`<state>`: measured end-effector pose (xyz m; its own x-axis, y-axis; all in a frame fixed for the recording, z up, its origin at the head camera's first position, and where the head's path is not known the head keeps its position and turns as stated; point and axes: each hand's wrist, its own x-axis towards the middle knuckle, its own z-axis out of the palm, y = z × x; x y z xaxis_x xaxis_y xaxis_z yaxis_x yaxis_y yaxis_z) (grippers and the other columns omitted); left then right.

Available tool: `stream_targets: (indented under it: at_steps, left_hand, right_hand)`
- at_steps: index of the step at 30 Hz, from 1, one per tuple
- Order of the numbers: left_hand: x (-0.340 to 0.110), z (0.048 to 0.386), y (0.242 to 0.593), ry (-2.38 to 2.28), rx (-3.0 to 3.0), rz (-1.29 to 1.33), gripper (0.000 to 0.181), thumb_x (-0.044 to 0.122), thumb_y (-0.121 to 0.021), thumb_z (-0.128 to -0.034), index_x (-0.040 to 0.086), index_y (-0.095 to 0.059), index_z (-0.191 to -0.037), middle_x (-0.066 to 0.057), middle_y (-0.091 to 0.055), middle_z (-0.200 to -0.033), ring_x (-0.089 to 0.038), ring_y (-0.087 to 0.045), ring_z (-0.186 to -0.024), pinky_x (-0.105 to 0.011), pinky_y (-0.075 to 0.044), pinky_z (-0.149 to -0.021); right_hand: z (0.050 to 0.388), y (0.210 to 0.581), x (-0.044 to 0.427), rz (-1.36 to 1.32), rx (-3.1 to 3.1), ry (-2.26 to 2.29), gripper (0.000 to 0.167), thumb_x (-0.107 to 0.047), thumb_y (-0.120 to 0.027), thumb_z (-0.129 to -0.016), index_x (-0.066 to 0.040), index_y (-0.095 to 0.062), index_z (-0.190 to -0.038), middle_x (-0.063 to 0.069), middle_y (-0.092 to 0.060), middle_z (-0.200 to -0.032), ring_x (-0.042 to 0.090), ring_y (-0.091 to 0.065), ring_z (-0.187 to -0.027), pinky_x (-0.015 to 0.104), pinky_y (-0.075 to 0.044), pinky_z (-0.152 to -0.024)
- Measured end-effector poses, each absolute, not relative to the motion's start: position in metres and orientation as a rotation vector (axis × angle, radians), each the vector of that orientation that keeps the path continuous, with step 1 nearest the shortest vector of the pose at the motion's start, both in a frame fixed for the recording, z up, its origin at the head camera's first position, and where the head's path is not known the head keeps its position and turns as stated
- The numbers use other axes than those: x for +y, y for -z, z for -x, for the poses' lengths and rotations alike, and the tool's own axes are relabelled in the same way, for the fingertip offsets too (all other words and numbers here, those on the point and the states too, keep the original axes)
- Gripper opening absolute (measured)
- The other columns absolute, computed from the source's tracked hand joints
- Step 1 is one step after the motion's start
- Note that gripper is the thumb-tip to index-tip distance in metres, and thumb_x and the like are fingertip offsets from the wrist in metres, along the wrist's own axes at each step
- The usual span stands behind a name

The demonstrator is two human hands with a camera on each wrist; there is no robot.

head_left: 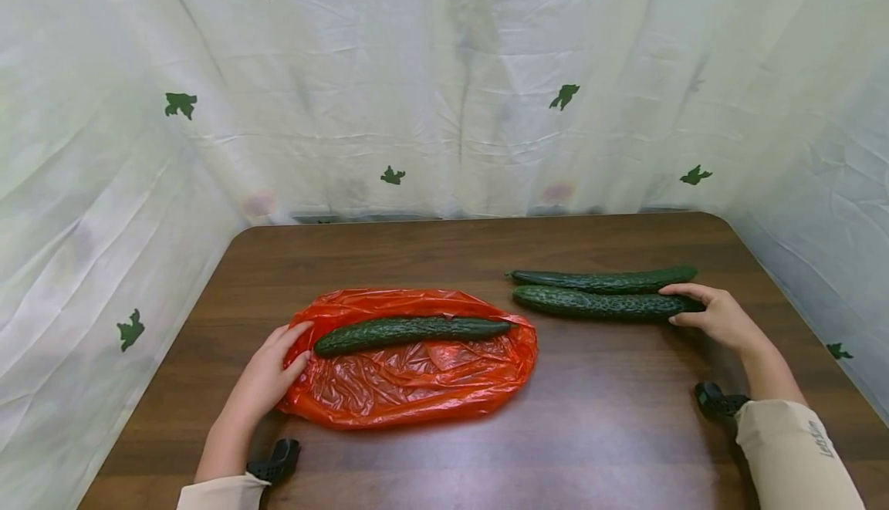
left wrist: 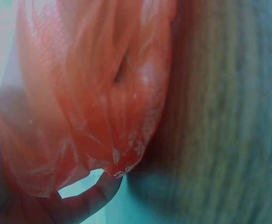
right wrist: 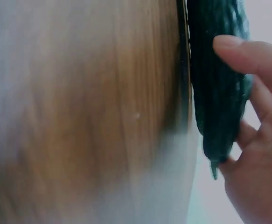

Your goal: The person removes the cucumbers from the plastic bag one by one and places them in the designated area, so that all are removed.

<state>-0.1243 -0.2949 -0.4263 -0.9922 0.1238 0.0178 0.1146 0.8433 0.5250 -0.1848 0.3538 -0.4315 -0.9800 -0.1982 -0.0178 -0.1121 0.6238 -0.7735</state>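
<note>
One cucumber (head_left: 413, 334) lying in the open red plastic bag (head_left: 410, 410), two lying outside: roughly a third along, I'm judging.
Left hand (head_left: 271, 363) is holding the bag's left edge; bagged cucumber is resting along the far side of the mouth, its right end reaching the rim. Right hand (head_left: 725, 321) is gripping the right end of the near cucumber (head_left: 597, 305), thumb on one side, fingers on the other. Far cucumber (head_left: 604, 282) is lying alongside on the worktop (head_left: 590, 402), right of the bag, apparently not being gripped. Both are remaining unbagged; bag mouth isn't being closed yet.
</note>
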Motion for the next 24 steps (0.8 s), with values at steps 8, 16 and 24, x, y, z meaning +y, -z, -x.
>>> stream_targets:
  at_steps: [8,16,24]
  left_hand:
    - [-0.297,0.123,0.428,-0.84,2.992,-0.176,0.052,0.012,-0.058,-0.0867,0.004,-0.039,-0.134,-0.023,-0.037,-0.129,-0.044,-0.039,-0.114,-0.059,-0.037,-0.085]
    - [-0.296,0.123,0.427,-0.836,2.993,-0.179,0.051,0.012,-0.058,-0.0868,0.004,-0.039,-0.134,-0.024,-0.037,-0.128,-0.044,-0.039,-0.114,-0.06,-0.037,-0.084]
    - [-0.296,0.123,0.426,-0.843,3.013,-0.21,0.05,0.01,-0.059,-0.0862,0.003,-0.04,-0.132,-0.024,-0.038,-0.128,-0.044,-0.039,-0.114,-0.06,-0.035,-0.087]
  right_hand:
    - [0.185,0.437,0.352,0.304,2.699,1.292,0.045,-0.012,-0.062,-0.085,0.001,-0.045,-0.125,0.028,-0.029,-0.135,0.049,-0.014,-0.125,0.056,-0.031,-0.083]
    - [0.177,0.434,0.348,0.304,2.772,1.376,0.037,-0.016,-0.052,-0.092,-0.006,-0.048,-0.127,0.002,-0.043,-0.127,0.023,-0.037,-0.115,0.03,-0.04,-0.073]
    - [0.176,0.43,0.339,0.31,2.786,1.606,0.038,-0.016,-0.056,-0.09,-0.002,-0.049,-0.125,-0.004,-0.053,-0.117,0.002,-0.046,-0.105,0.013,-0.042,-0.074]
